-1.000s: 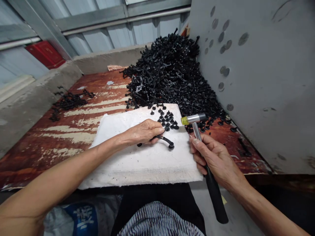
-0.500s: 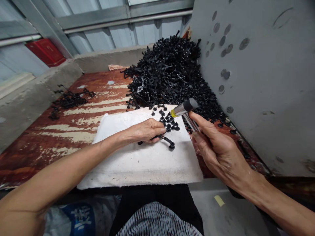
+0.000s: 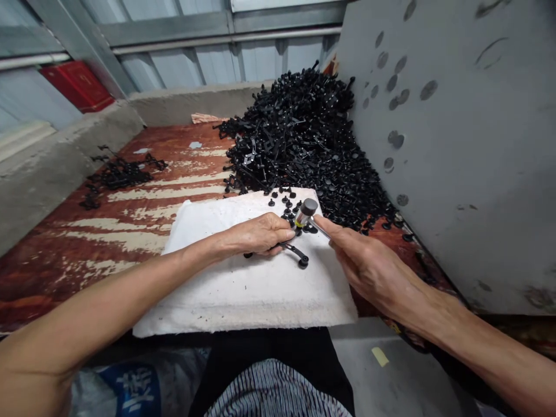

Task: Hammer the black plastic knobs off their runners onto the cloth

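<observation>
My left hand [image 3: 264,231] is closed on a black jointed arm part [image 3: 295,250], pressed down on the white cloth pad [image 3: 208,295]. One end of the part, with a round black foot, sticks out to the right of my fingers; the grip covers its middle. My right hand [image 3: 369,260] is wrapped round the metal handle of a small hammer [image 3: 307,208] with a dark grey cap and a yellow lower face. The hammer head is down beside my left fingertips; whether it touches the part cannot be made out. Several small black round-headed pieces [image 3: 285,200] lie loose behind it.
A big heap of black parts [image 3: 295,127] rises behind the pad. A smaller cluster of black parts [image 3: 124,174] lies at left on the worn red-brown tabletop [image 3: 143,220]. A grey panel [image 3: 469,162] stands along the right. A red box [image 3: 78,86] rests by the wall.
The hammer has come down and left, from above the loose pieces to beside my left fingertips. My left hand stays on the black part.
</observation>
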`<state>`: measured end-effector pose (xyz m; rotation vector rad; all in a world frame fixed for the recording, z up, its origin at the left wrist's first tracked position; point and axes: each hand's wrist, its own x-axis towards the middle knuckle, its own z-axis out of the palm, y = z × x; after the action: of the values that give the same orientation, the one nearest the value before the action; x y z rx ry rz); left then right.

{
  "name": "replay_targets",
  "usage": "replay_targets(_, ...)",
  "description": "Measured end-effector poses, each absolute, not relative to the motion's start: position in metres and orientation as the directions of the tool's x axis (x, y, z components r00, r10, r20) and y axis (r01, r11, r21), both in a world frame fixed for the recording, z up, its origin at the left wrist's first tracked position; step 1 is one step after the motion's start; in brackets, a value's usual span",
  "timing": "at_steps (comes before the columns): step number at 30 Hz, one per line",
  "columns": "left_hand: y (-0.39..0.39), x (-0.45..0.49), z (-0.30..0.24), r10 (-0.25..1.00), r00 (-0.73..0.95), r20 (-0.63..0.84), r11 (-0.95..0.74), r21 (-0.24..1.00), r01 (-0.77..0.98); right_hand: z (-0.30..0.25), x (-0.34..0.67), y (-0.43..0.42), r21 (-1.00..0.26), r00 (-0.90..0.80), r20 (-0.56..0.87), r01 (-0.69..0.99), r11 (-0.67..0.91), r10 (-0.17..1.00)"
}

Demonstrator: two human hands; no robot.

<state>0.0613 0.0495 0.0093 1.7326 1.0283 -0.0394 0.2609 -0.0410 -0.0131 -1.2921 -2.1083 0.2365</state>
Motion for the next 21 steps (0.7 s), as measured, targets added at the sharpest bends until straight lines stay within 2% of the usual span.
replay_targets(4,0.050,0.061,0.008,0.619,0.624,-0.478,-0.078,0.753,0.654,-0.016,0.261,-0.043,-0.436,-0.229,0.595,0.713,0.549,0.770)
replay_targets(5,0.051,0.060,0.007,0.619,0.628,-0.471,-0.080,0.757,0.648,-0.017,0.261,-0.043,-0.432,-0.233,0.590,0.718,0.546,0.773)
replay_targets(8,0.052,0.060,0.005,0.607,0.644,-0.466,-0.089,0.765,0.638,-0.021,0.262,-0.043,-0.424,-0.369,0.453,0.711,0.560,0.812)
replay_targets(12,0.052,0.060,0.006,0.607,0.644,-0.465,-0.113,0.752,0.649,-0.022,0.262,-0.044,-0.484,-0.215,0.536,0.714,0.506,0.816)
replay_targets(16,0.051,0.060,0.008,0.609,0.652,-0.451,-0.111,0.766,0.633,-0.025,0.262,-0.044,-0.472,-0.321,0.440,0.712,0.520,0.839)
replay_targets(21,0.055,0.057,0.002,0.577,0.675,-0.459,-0.030,0.814,0.579,-0.028,0.262,-0.044,-0.531,-0.284,0.384,0.710,0.462,0.878)
